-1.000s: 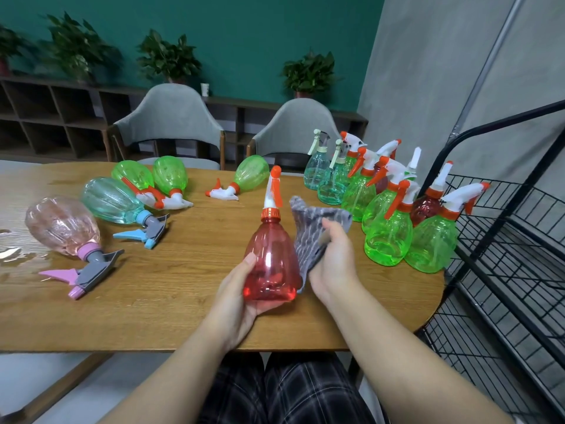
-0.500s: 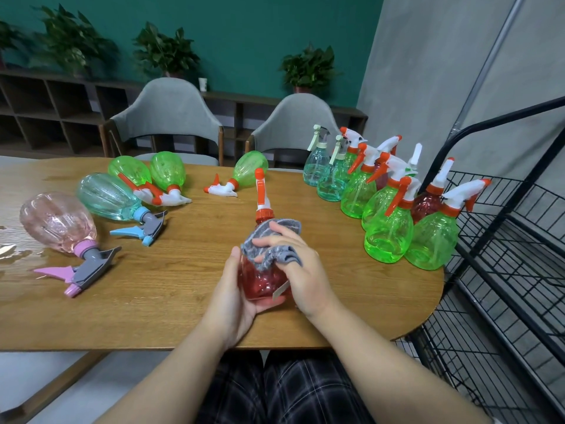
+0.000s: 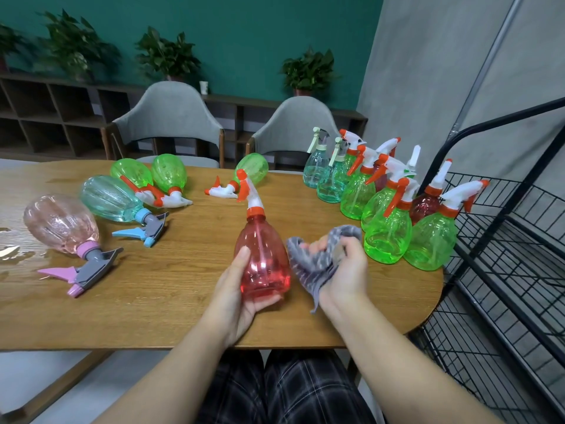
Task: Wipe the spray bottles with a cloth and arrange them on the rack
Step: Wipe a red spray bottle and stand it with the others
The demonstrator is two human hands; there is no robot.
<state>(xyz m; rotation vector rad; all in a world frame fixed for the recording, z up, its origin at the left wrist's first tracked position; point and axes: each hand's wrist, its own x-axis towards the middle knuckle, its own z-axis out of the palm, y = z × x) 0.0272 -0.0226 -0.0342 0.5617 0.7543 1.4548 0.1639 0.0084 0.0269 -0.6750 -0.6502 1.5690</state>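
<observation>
Gripping the red bottle (image 3: 263,255) low on its body, your left hand (image 3: 237,293) keeps it upright near the worktop's (image 3: 153,307) front edge, thumb on the near side and fingers curled under the base; that probably leaves the upper body and the orange-and-white trigger free for wiping. Your right hand (image 3: 342,270) is clenched around the bunched grey cloth (image 3: 312,264), just beside the bottle on its right; whether cloth and bottle touch I cannot tell.

To the right, a tight group of upright bottles (image 3: 388,215), mostly green, stands close to the worktop's right edge, beside the black wire rack (image 3: 504,270). You'd judge these to be the wiped ones, waiting. None sits on the rack yet, as far as shows.

On the left lie the pink bottle (image 3: 61,224), a teal bottle (image 3: 111,198) and three green ones (image 3: 146,174) on their sides, apparently not yet done. Some wet patches (image 3: 12,252) shine at the far left edge.

Open wood lies between the two groups, so you have room to swing the bottle rightward, though the standing cluster crowds the path to the rack.
</observation>
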